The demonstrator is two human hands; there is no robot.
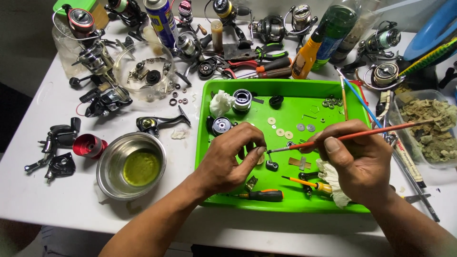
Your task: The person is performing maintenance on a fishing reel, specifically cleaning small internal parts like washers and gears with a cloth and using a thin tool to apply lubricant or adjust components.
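- The left hand (pixel 228 159) is closed around a small dark metal part (pixel 272 165), pinched at the fingertips just above the floor of the shallow bright-green plastic tray (pixel 204 143).
- The right hand (pixel 354 157) grips a thin orange-handled paintbrush (pixel 362 135) like a pen; its bristle end touches the small part between the two hands.
- The right hand also rests against a crumpled white paper wad (pixel 333 183) lying in the tray.
- Risk: the part is tiny and held only by fingertips, so a firm push of the brush could likely flick it out among the loose pieces in the tray.
- Risk: the right wrist hangs over two small orange-handled screwdrivers (pixel 304 182), and a sweep of it may knock them or scatter the flat round washers (pixel 284 132).
- Risk: the round steel bowl of yellow-green liquid (pixel 132 164) sits just beside the tray on the white surface (pixel 38 190); the left forearm passes near it and could tip it.
- Counts in the tray: about five flat washers, two screwdrivers near the front edge, one silver spool (pixel 242 100), one dark round cap (pixel 222 125).
- Outside the tray: one red spool (pixel 89 145), one clear glass bowl of small parts (pixel 143 71), one blue spray can (pixel 163 20); several fishing reels lie along the back, too cluttered to count exactly.
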